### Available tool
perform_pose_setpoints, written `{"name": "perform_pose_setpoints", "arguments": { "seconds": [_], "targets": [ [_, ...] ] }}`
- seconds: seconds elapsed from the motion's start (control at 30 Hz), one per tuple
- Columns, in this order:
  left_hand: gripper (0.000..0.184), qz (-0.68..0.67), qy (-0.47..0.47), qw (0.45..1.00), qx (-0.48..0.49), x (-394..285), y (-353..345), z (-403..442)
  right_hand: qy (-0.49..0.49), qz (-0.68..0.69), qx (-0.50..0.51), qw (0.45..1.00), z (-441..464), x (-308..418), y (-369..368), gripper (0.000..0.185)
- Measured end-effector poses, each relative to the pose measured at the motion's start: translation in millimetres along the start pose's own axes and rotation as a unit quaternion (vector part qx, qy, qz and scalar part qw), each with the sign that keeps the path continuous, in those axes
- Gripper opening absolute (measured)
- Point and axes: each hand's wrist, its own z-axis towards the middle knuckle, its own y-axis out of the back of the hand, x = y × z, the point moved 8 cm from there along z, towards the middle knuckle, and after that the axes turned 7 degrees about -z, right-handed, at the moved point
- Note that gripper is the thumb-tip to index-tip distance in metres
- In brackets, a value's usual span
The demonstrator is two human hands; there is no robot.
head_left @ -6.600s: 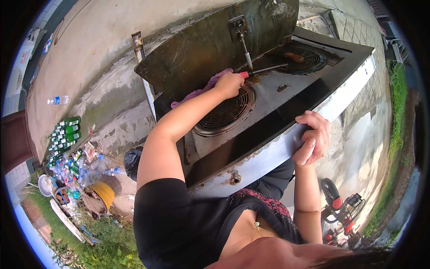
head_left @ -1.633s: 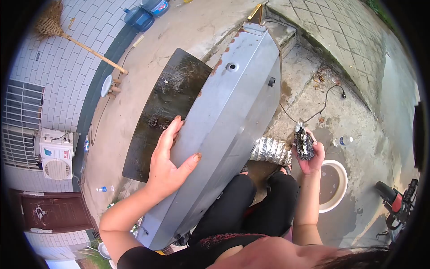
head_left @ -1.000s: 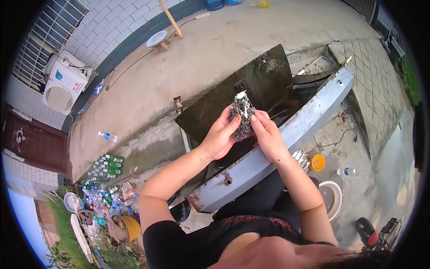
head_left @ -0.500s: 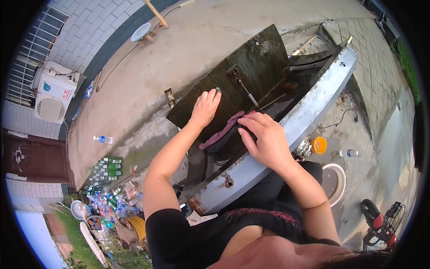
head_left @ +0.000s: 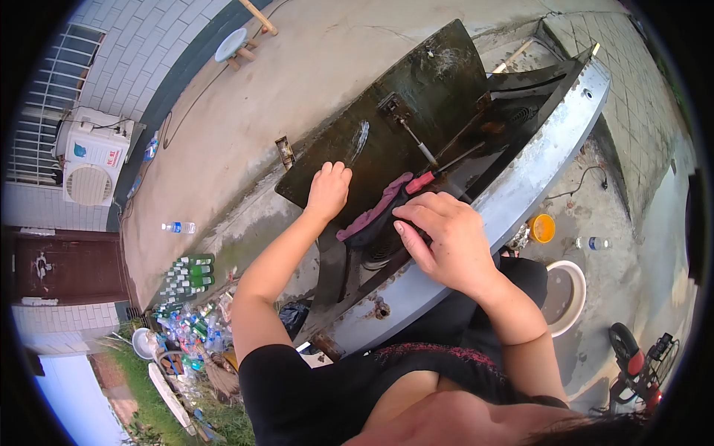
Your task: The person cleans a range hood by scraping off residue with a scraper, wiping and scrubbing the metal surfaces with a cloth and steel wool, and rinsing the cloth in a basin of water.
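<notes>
My left hand (head_left: 329, 192) is closed against the dark, greasy raised panel (head_left: 439, 93) of a large metal appliance that looks like a range hood. Whatever its curled fingers hold, if anything, is hidden. A pale streak (head_left: 361, 139) marks the panel just beyond that hand. Over the hood's silver front rim (head_left: 535, 167) hangs my right hand (head_left: 450, 241), fingers bent and thumb apart, with nothing visible in it. Close to its fingertips a red-handled screwdriver (head_left: 420, 183) lies inside the hood beside a purple cloth (head_left: 375, 208). A metal strut (head_left: 424, 149) joins the panel to the body.
To the right stand a yellow bowl (head_left: 542, 228), a white basin (head_left: 573, 297) and a plastic bottle (head_left: 597, 243). Green bottles (head_left: 195, 273) and a heap of plastic bottles (head_left: 197, 327) lie at left. A stool (head_left: 232, 46) and an air-conditioner unit (head_left: 93, 160) are farther off.
My left hand has slid down and left along the panel, uncovering the pale streak. The screwdriver's red handle shows more fully beyond my right hand. The view has shifted slightly.
</notes>
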Motion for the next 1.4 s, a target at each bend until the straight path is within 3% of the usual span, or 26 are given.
{"name": "perform_pose_setpoints", "arguments": {
  "seconds": [0.03,0.17,0.23,0.33,0.43,0.57,0.6,0.7,0.83,0.93,1.03,1.1,1.23,1.4],
  "targets": [
    [0.024,-0.009,-0.023,0.997,-0.075,-9.8,19.6,16.4,0.003,-0.002,-0.002,1.0,-0.1,0.5,-0.2,0.011],
    [0.025,0.022,-0.018,0.974,-0.224,-23.9,42.0,93.7,0.003,-0.019,-0.016,1.0,-2.0,1.0,1.6,0.01],
    [0.02,0.068,0.011,0.977,-0.201,-25.0,18.5,102.9,-0.002,-0.02,-0.019,1.0,-4.1,1.1,1.2,0.01],
    [0.015,0.127,-0.131,0.98,-0.074,-46.9,-44.9,54.5,-0.002,-0.008,-0.027,1.0,-2.5,-2.2,3.8,0.01],
    [0.015,0.102,-0.157,0.976,0.11,-37.4,-68.8,-8.5,-0.002,0.013,-0.029,0.999,-1.7,-4.9,3.8,0.009],
    [0.025,0.058,-0.079,0.995,-0.014,-10.7,-5.1,9.0,-0.001,0.024,-0.025,0.999,-0.8,-1.9,2.4,0.008],
    [0.028,0.056,-0.08,0.991,-0.09,-7.9,20.3,23.0,-0.002,0.024,-0.024,0.999,-0.8,-2.3,1.7,0.008],
    [0.024,0.017,0.015,0.978,-0.207,10.8,37.7,37.2,-0.009,0.026,-0.024,0.999,-1.1,-2.1,3.1,0.008],
    [0.019,0.132,-0.152,0.978,-0.063,-29.7,-43.1,-12.3,-0.017,0.026,-0.01,0.999,-0.6,-3.6,4.9,0.008],
    [0.02,0.047,-0.093,0.994,-0.036,-19.3,-32.1,0.1,-0.013,0.029,-0.011,0.999,0.0,-2.8,2.9,0.008],
    [0.025,-0.019,-0.056,0.984,-0.167,-14.2,34.3,58.5,0.001,0.021,-0.023,1.0,-0.4,-0.8,0.4,0.008],
    [0.025,-0.014,-0.089,0.97,-0.224,-17.2,50.7,96.1,0.0,0.012,-0.029,0.999,0.7,-1.6,0.9,0.009],
    [0.026,0.112,-0.108,0.977,-0.146,-22.4,25.8,116.0,-0.005,0.0,-0.034,0.999,0.8,-0.1,4.9,0.009],
    [0.032,0.084,-0.065,0.992,-0.072,14.7,27.0,19.3,-0.004,0.032,-0.027,0.999,-0.7,-5.4,4.1,0.009]
  ]
}}
